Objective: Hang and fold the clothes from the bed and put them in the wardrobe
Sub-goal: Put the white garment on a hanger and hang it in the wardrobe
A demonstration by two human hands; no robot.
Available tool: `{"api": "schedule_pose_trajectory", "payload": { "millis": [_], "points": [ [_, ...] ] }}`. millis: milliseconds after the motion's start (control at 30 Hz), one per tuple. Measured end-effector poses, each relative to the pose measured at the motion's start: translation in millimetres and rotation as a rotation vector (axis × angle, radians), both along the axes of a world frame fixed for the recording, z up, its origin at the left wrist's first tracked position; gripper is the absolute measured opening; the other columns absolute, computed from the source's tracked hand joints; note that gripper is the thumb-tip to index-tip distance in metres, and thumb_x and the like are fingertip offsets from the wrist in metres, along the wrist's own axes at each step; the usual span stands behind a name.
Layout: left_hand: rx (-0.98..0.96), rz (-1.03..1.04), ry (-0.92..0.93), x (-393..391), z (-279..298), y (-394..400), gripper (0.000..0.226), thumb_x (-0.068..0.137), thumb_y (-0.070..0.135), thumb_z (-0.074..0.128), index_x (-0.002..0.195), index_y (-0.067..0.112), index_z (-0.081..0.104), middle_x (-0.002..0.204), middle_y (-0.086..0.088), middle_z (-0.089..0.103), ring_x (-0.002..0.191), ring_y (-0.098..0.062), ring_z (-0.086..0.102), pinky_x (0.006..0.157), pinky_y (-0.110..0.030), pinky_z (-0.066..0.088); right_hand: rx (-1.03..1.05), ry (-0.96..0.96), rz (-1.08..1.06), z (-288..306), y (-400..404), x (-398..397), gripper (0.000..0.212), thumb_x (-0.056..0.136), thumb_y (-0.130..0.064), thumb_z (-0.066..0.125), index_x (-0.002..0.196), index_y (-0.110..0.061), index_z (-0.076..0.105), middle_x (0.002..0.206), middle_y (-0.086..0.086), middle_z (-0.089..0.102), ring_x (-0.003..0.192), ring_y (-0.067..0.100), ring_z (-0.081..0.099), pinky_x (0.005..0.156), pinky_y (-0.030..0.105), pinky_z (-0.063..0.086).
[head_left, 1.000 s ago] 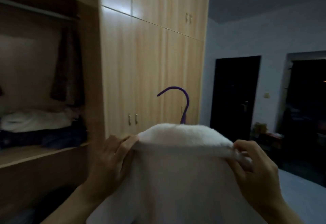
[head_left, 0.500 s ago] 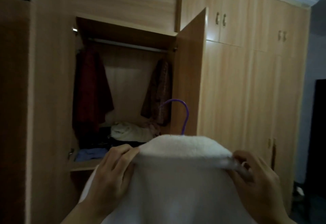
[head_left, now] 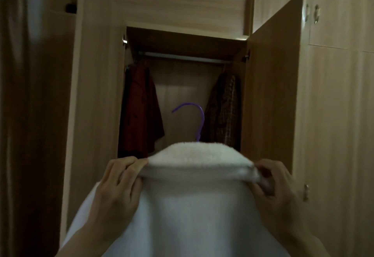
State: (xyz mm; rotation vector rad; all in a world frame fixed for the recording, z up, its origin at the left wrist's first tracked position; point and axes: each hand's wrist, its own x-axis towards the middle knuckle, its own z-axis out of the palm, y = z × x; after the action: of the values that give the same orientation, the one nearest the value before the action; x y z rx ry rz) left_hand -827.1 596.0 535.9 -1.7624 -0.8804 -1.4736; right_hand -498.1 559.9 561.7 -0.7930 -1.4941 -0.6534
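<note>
A white fleecy garment (head_left: 194, 206) hangs on a purple hanger (head_left: 199, 115), whose hook stands up above the collar. My left hand (head_left: 117, 188) grips the garment's left shoulder and my right hand (head_left: 277, 188) grips its right shoulder, holding it up in front of me. Straight ahead is the open wardrobe compartment (head_left: 182, 40) with a metal rail (head_left: 182, 56) across its top. The hook sits well below the rail. The hanger's body is hidden under the garment.
A dark red garment (head_left: 139, 111) hangs at the rail's left end and a brown patterned one (head_left: 224, 111) at its right end, with a gap between them. The wardrobe door (head_left: 271, 94) stands open on the right. Closed wardrobe doors (head_left: 334, 115) lie further right.
My view has swung left from the closed doors to face the open compartment, and I am closer to it. Both hands keep the same grip on the white garment.
</note>
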Motion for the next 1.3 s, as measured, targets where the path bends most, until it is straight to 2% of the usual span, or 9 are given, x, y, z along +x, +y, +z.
{"api": "schedule_pose_trajectory", "payload": {
  "millis": [133,300,467,633,733,833,1033,1167,1300],
  "points": [
    [0.05,0.022,0.057,-3.5,33.8,57.7,0.036,0.088,0.013,0.05,0.124,0.009,0.051,0.11,-0.016,0.06,0.103,-0.025,0.054,0.096,-0.025,0.039,0.055,0.005,0.039,15.2,67.3,-4.4,0.023,0.084,-0.027,0.056,0.103,-0.016,0.056,0.099,-0.016,0.045,0.082,-0.004,0.043,0.079,-0.004,0.031],
    [0.195,0.058,0.078,-1.0,83.3,145.4,0.032,0.089,0.01,0.05,0.119,0.004,0.059,0.106,-0.016,0.063,0.099,-0.028,0.056,0.094,-0.026,0.04,0.114,0.04,0.031,49.3,159.4,-3.5,0.02,0.083,-0.021,0.062,0.1,-0.01,0.064,0.098,-0.006,0.058,0.084,-0.001,0.05,0.078,0.001,0.037],
    [0.226,0.081,0.047,-4.3,100.0,217.8,0.032,0.089,0.009,0.048,0.114,-0.005,0.063,0.107,-0.023,0.064,0.104,-0.031,0.055,0.102,-0.024,0.037,0.132,0.034,0.031,71.7,226.9,-9.5,0.017,0.081,-0.013,0.065,0.097,-0.007,0.066,0.094,-0.001,0.061,0.083,0.002,0.051,0.076,0.004,0.039],
    [0.207,0.077,0.048,-3.5,113.7,290.4,0.034,0.09,0.009,0.045,0.11,-0.008,0.066,0.105,-0.022,0.064,0.101,-0.029,0.055,0.095,-0.031,0.042,0.112,0.022,-0.023,86.8,287.7,-13.4,0.032,0.074,0.006,0.078,0.099,-0.009,0.065,0.096,-0.002,0.061,0.083,0.007,0.054,0.076,0.011,0.043],
    [0.243,0.082,0.034,-6.1,122.3,335.6,0.033,0.09,0.007,0.045,0.111,-0.007,0.067,0.105,-0.021,0.065,0.1,-0.029,0.055,0.095,-0.029,0.04,0.111,0.003,-0.052,97.5,320.8,-18.1,0.036,0.073,0.004,0.079,0.102,-0.012,0.064,0.099,-0.007,0.058,0.086,0.005,0.053,0.078,0.008,0.043],
    [0.301,0.048,0.029,-12.9,130.2,384.6,0.031,0.092,0.006,0.046,0.114,-0.004,0.065,0.107,-0.018,0.062,0.1,-0.029,0.056,0.096,-0.027,0.039,0.169,-0.026,-0.077,109.1,352.1,-25.8,0.027,0.081,-0.007,0.074,0.104,-0.016,0.063,0.101,-0.011,0.056,0.089,0.002,0.053,0.08,0.007,0.041],
    [0.354,-0.045,0.004,-27.4,175.3,476.9,0.031,0.092,0.006,0.048,0.117,-0.001,0.065,0.109,-0.016,0.061,0.096,-0.033,0.058,0.087,-0.035,0.047,0.243,-0.055,-0.183,151.6,405.1,-50.3,0.025,0.08,-0.013,0.067,0.104,-0.014,0.064,0.1,-0.008,0.057,0.088,0.006,0.054,0.08,0.007,0.039],
    [0.367,-0.13,-0.017,-29.6,206.5,531.0,0.031,0.094,0.012,0.046,0.118,0.002,0.061,0.11,-0.014,0.059,0.098,-0.033,0.057,0.089,-0.037,0.046,0.27,-0.056,-0.262,178.0,443.4,-65.1,0.031,0.082,-0.016,0.066,0.111,-0.02,0.058,0.103,-0.005,0.059,0.089,0.009,0.054,0.077,0.017,0.041],
    [0.367,-0.178,-0.043,-26.2,219.3,569.9,0.032,0.093,0.01,0.047,0.119,-0.001,0.063,0.111,-0.017,0.061,0.101,-0.035,0.058,0.096,-0.037,0.043,0.267,-0.029,-0.336,191.2,472.2,-66.8,0.039,0.082,-0.011,0.073,0.115,-0.019,0.054,0.105,0.001,0.062,0.09,0.012,0.054,0.075,0.019,0.04]
  ]
}}
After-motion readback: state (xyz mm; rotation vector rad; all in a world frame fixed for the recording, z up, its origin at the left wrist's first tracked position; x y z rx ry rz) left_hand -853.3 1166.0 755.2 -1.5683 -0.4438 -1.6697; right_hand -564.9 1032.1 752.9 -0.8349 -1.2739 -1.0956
